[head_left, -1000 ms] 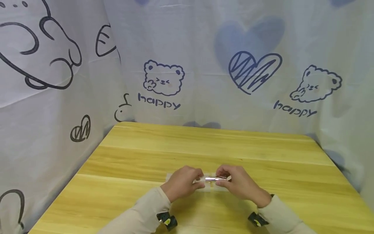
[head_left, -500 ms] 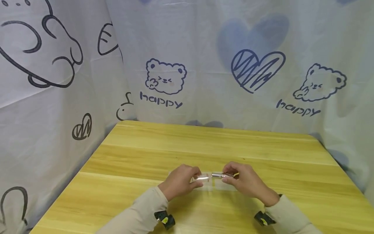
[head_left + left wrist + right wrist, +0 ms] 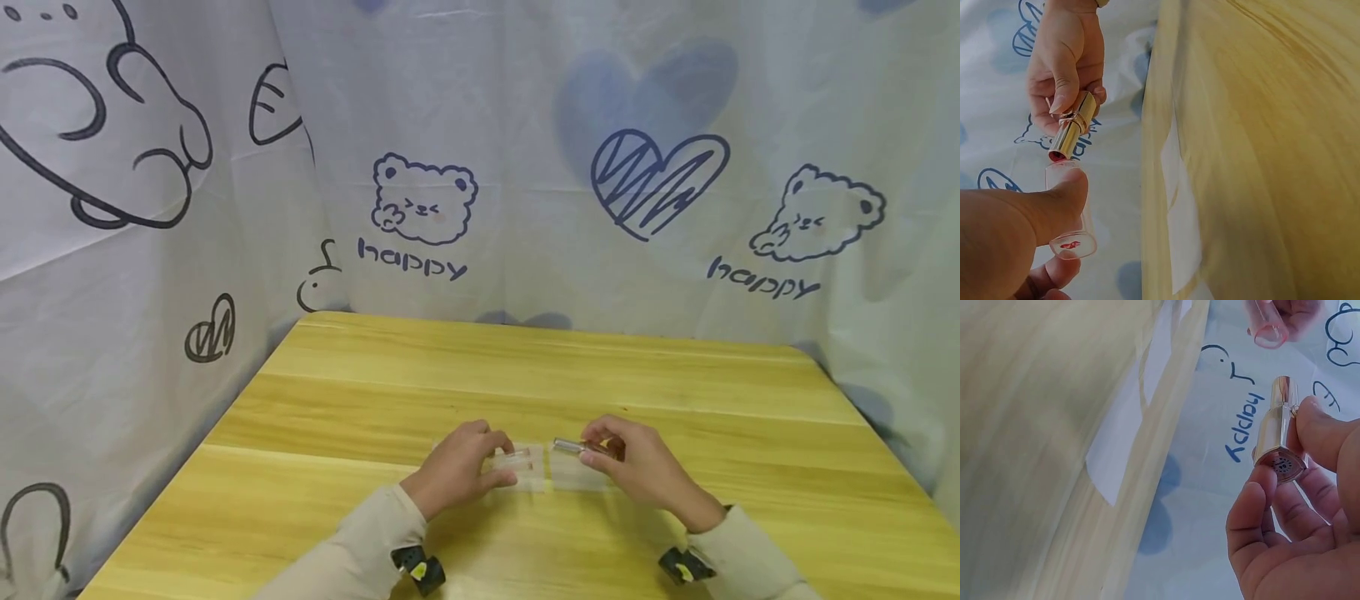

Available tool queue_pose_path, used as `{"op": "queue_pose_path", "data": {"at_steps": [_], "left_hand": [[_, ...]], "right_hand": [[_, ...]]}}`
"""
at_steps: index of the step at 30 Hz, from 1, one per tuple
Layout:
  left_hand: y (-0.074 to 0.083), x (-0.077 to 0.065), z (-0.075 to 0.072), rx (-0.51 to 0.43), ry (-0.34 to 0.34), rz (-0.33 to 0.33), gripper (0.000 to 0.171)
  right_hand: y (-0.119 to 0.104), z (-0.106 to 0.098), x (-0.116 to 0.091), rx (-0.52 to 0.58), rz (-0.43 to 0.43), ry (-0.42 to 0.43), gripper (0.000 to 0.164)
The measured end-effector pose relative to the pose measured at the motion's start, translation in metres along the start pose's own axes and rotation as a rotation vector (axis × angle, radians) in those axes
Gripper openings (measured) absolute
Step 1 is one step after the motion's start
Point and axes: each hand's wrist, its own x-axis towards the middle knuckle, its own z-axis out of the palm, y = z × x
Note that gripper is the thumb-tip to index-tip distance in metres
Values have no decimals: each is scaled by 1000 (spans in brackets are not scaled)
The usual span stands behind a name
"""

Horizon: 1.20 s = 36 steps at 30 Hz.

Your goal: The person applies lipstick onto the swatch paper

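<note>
My left hand point(image 3: 455, 468) pinches a clear, hollow lipstick cap point(image 3: 1074, 244) between thumb and fingers; a small red mark shows at its near end in the left wrist view. My right hand point(image 3: 645, 467) grips a shiny gold lipstick tube point(image 3: 1279, 428) by its wider base. A round label on the tube's bottom faces the right wrist camera. The tube's narrow end, with some red at its mouth, points toward the cap. A gap separates the tube from the cap in the head view. Fingers hide part of both pieces.
Two thin whitish sheets point(image 3: 579, 475) lie side by side on the wooden table point(image 3: 390, 375) beneath the hands. White curtains point(image 3: 525, 108) with blue drawings hang behind the table and along its sides.
The lipstick tube was against the cap a second ago. My right hand has drawn it away to the right, and its narrow end now tilts upward. My left hand has shifted slightly left with the cap.
</note>
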Motion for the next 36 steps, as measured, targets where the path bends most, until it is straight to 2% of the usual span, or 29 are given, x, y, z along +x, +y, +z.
{"op": "queue_pose_path", "data": {"at_steps": [9,14,17,26,36], "left_hand": [[0,-2,2,-37,-17,13,29],[0,-3,4,-52,-3,47,26],[0,-3,6,-50,-7,43,25],[1,-5,8,-87,-79,7,20],[2,-7,13,-35,-163,-28,23]], "right_hand": [[7,-2,-4,66,18,-2,21],[12,-3,-7,71,35,2,25],[14,-4,-8,67,36,2,27],[16,-3,-10,70,48,-4,26],[19,-4,-11,103,57,-26,27]]}}
